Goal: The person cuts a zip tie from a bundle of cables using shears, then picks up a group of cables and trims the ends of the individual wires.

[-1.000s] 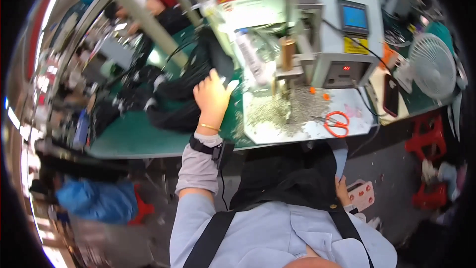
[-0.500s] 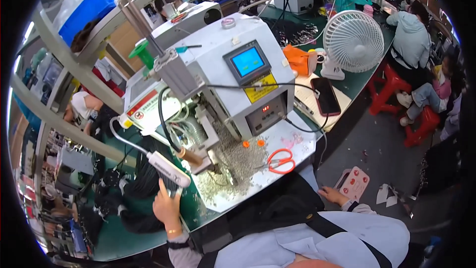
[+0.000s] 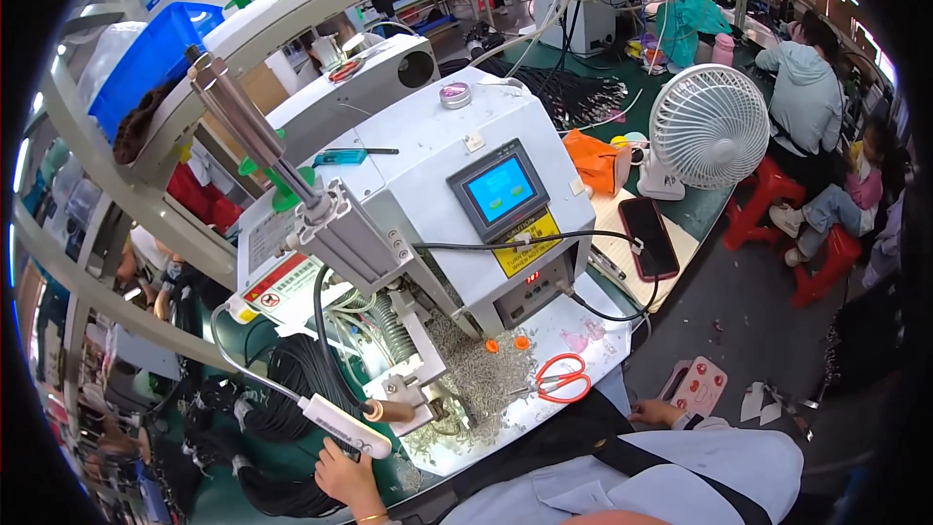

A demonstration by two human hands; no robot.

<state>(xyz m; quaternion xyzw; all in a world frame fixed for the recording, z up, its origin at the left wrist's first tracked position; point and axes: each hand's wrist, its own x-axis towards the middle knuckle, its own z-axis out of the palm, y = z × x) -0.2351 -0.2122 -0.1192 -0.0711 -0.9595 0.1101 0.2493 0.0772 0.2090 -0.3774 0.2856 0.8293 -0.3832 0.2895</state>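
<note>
My left hand is at the near left of the bench, its fingers curled by the black cables. What they hold, if anything, cannot be made out. Just above it hangs a white lamp head on a bent metal neck. My right hand is low beside my lap, right of the bench, fingers bent and tips partly hidden. Before me stands a grey bench machine with a lit blue screen. Loose small metal pieces cover its white plate, where red-handled scissors lie.
A white fan, an orange pouch and a dark phone stand or lie at the right. Shelf rails cross above. Red stools and seated people are beyond the aisle. A pink case is near my right hand.
The view has shifted, so the machine sits lower in it. My left hand's index finger, stretched upward before, is now curled in with the others. My right hand stays low beside my lap.
</note>
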